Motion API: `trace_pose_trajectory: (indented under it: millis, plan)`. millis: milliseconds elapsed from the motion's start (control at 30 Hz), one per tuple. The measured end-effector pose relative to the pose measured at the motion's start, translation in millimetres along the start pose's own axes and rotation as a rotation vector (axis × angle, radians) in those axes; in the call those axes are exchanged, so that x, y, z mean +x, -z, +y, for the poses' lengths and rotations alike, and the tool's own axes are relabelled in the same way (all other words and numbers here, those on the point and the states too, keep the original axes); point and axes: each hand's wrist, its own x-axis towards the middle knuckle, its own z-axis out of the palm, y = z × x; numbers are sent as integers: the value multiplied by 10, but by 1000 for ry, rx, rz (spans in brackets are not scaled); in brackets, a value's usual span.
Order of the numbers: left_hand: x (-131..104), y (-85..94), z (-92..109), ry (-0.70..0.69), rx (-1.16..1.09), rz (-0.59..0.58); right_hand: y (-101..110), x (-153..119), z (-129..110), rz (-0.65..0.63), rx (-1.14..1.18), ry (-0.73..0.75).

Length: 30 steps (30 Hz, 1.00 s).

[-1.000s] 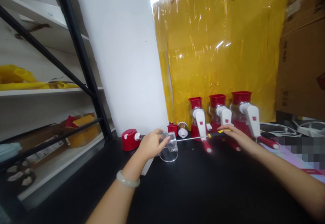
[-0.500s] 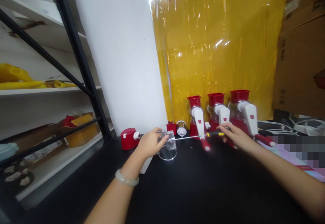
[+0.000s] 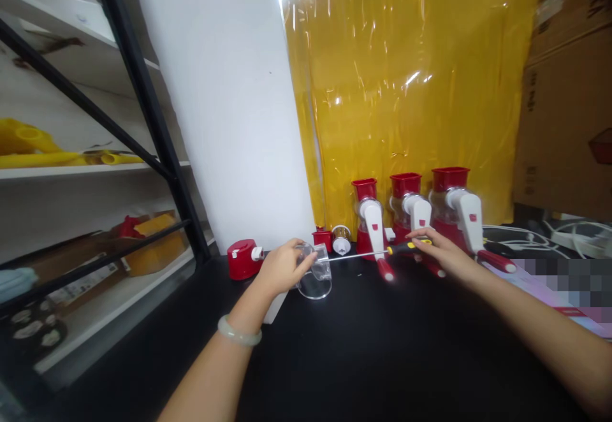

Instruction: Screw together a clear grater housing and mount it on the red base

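Note:
My left hand (image 3: 282,268), with a pale bangle on the wrist, grips a clear plastic housing (image 3: 316,287) just above the black table. My right hand (image 3: 437,251) has its fingers closed on the black and yellow handle of a screwdriver (image 3: 354,256). The long metal shaft points left, and its tip meets the clear housing near my left thumb. Partly hidden under my left wrist lies a white part (image 3: 276,309). Left of that hand stands a red base (image 3: 242,259) with a white fitting. A red piece (image 3: 322,239) and a metal grater drum (image 3: 341,240) lie behind the housing.
Three red and white rotary graters (image 3: 367,224) with crank handles stand in a row along the back. White cables (image 3: 516,236) lie at the right. A black-framed shelf (image 3: 138,78) borders the left side, and a yellow plastic sheet (image 3: 406,90) hangs behind.
The screwdriver's handle end has risen a little, and my right fingers have shifted on it. My left hand and the clear housing stay almost in place.

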Motion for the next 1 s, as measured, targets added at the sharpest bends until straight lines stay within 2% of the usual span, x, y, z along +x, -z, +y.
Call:
trace_pose_trajectory:
  millis: [200, 300, 433, 600, 800, 1000]
  plan:
    - [8, -6, -1, -12, 5, 4, -5, 5, 29, 25, -90, -10]
    - [18, -8, -5, -14, -7, 4, 2, 22, 16, 22, -27, -11]
    - [23, -9, -8, -19, -1, 2, 19, 32, -21, 16, 84, 58]
    - [20, -5, -8, -28, -9, 9, 11, 26, -4, 1, 124, 14]
    - [14, 13, 8, -24, 0, 6, -7, 24, 48, 30, -11, -17]
    - [13, -15, -12, -8, 2, 5, -30, 33, 20, 85, 63, 78]
